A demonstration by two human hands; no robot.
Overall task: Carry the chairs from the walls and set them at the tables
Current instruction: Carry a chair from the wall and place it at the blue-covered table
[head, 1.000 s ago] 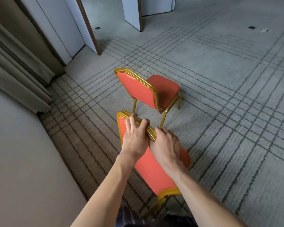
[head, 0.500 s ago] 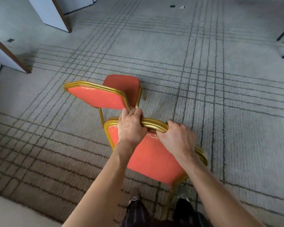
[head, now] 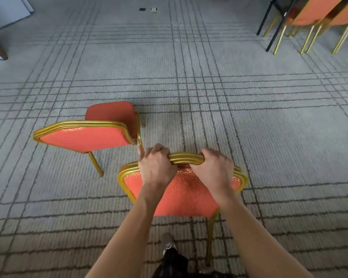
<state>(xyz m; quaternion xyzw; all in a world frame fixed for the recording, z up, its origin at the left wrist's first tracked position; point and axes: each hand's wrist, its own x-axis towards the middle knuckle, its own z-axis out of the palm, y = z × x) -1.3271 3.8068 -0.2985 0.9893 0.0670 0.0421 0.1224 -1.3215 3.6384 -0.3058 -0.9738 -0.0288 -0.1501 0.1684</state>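
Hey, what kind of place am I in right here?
Probably a hotel banquet or function room: the red, gold-framed near chair matches the second chair, more chairs stand grouped top right, and line-patterned carpet covers the floor.

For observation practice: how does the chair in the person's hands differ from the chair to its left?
The held chair is gripped at its top rail by the left hand and right hand; the free chair is untouched. The held chair's seat is hidden behind its backrest; the free chair's seat shows. Both have orange-red padding and gold frames.
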